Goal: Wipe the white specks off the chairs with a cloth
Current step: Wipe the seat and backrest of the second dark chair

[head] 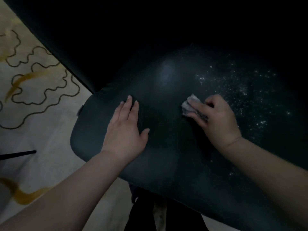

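Observation:
A dark green padded chair seat [166,155] fills the middle of the view. White specks [241,90] are scattered over its right half. My right hand [216,119] grips a small crumpled pale cloth [190,104] and holds it against the seat, just left of the specks. My left hand [126,129] lies flat on the left part of the seat with straight fingers, holding nothing.
The chair's dark backrest [150,30] rises behind the seat. A pale carpet [33,80] with dark wavy lines and gold streaks lies to the left. A thin black bar [18,154] crosses the carpet at the left edge. Dark legs show below the seat.

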The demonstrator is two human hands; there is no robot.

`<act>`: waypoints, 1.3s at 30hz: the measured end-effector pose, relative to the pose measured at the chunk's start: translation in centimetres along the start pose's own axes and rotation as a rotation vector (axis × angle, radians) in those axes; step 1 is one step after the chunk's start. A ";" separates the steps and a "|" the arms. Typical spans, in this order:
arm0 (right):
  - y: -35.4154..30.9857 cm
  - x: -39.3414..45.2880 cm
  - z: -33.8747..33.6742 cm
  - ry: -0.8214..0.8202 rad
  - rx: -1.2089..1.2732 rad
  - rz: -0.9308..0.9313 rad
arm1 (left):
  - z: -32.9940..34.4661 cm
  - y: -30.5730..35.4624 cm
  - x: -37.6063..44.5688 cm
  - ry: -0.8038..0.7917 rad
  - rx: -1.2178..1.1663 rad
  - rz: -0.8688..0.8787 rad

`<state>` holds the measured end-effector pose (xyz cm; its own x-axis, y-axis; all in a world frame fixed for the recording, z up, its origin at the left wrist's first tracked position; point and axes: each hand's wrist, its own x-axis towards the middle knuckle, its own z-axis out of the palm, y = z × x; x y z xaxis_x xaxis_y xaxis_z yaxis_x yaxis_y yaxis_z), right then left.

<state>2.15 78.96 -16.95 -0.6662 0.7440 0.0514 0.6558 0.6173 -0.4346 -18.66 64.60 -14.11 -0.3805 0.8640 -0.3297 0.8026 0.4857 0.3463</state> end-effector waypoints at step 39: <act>0.0 10.9 0.5 0.165 0.149 0.197 | -2.4 5.0 11.8 0.026 -0.026 0.040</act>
<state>-5.31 86.93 -16.83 -0.4563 0.8849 0.0935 0.6993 0.4216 -0.5773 -20.28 77.54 -14.16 -0.3603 0.8857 -0.2928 0.8051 0.4538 0.3819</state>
